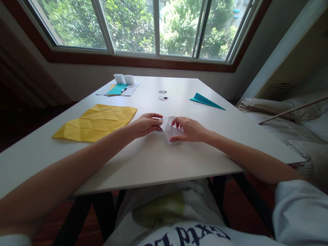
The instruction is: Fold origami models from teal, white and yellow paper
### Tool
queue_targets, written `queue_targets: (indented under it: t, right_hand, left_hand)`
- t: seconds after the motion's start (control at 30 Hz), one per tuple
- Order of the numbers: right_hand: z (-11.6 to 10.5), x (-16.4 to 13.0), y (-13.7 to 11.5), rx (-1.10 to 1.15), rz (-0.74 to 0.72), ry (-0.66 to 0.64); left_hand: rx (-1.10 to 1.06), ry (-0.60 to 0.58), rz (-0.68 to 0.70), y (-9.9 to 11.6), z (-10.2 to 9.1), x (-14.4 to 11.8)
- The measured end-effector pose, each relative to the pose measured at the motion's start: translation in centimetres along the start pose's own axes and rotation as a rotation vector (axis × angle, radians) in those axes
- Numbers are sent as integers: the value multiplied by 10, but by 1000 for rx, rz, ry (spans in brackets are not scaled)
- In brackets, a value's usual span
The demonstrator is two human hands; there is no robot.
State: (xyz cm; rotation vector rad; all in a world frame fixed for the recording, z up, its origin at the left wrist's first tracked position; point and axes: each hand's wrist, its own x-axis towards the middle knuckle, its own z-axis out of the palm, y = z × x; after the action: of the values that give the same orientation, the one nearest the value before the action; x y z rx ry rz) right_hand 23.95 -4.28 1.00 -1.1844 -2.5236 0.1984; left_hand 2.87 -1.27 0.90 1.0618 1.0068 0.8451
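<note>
A small piece of folded white paper (167,127) is held just above the white table, near its front middle. My left hand (147,124) pinches its left edge between thumb and fingers. On the right side, my right hand (188,130) has its curled fingers and thumb around the paper, gripping it. Creases show on the white sheet, but its exact folded shape is partly hidden by the fingers. To the left of my left hand lies a creased yellow sheet of paper (98,121), spread out on the table.
A folded teal paper plane (207,101) lies right of centre on the table (143,171). At the back left are two white containers (123,79), teal paper (118,89) and a pen (125,89). Round cable-hole covers (163,98) sit mid-table. A window (156,30) is beyond.
</note>
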Motion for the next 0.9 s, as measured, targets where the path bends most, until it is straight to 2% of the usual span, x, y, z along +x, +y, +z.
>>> queue_targets:
  t: [0.4,0.7,0.8,0.9]
  right_hand:
    - [3,-1,-2,-64,23,-108]
    - [-2,3,18,-115,-57,38]
    - [0,4,27,-23,-2,108]
    - [2,5,33,199,144,99]
  left_hand:
    - [23,9,20,0,2,-1]
    - [321,74,179,-3,-6,8]
    - [406,86,225,-3,-8,9]
    - [454,75,276,-3,-8,8]
